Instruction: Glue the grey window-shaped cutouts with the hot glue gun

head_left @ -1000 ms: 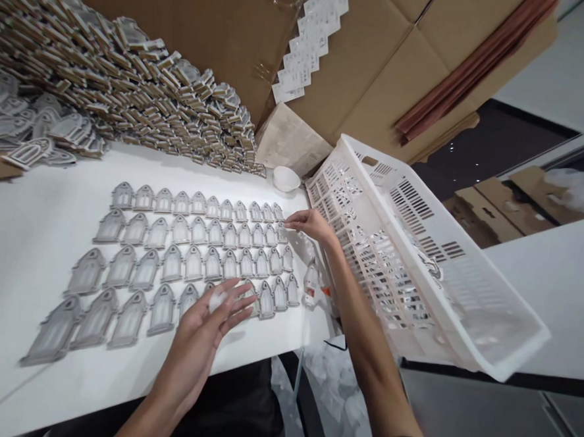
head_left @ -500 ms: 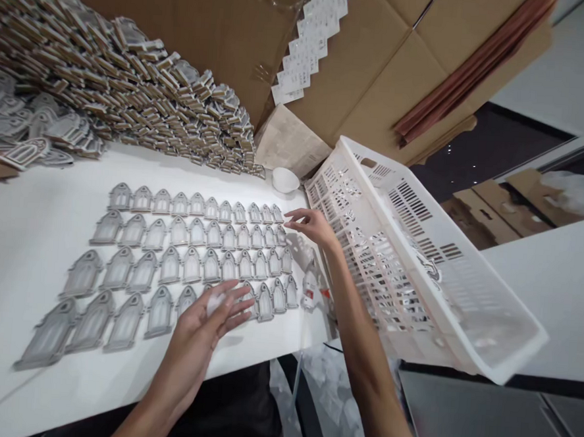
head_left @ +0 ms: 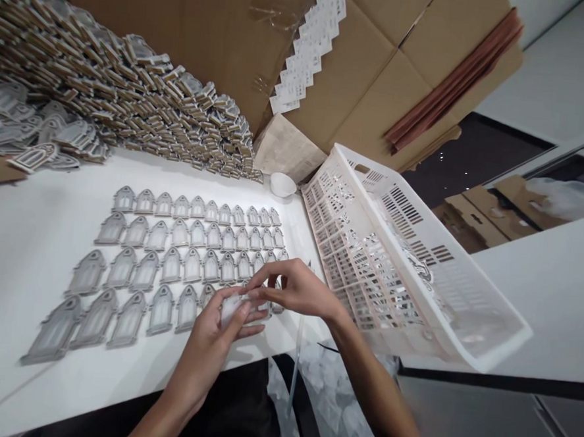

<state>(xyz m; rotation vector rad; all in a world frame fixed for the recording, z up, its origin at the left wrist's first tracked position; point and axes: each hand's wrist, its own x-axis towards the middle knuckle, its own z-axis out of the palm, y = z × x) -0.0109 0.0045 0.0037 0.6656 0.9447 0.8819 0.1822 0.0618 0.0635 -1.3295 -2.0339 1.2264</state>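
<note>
My left hand point(head_left: 216, 332) is closed around a small whitish, translucent flat piece or thin stack point(head_left: 230, 306), held low over the front of the table. Against its upper edge, my right hand point(head_left: 297, 288) pinches with thumb and index finger; whether one sheet is between those fingertips is too small to tell. Beneath and beside both hands lie rows of grey arch-shaped, window-like pieces point(head_left: 127, 317) with pale centres and a small ring at the top. My hands hide some pieces at the right end of the front rows.
A high pile of similar arched pieces point(head_left: 131, 96) lines the back left, against cardboard point(head_left: 214, 36). A small white bowl point(head_left: 283, 185) stands at the back, near a paper sheet point(head_left: 289, 149). The white plastic crate point(head_left: 407, 278) flanks the table on the right.
My right hand has come back from the right end of the far row to meet my left hand. The left hand has shifted slightly right, still holding the whitish piece.
</note>
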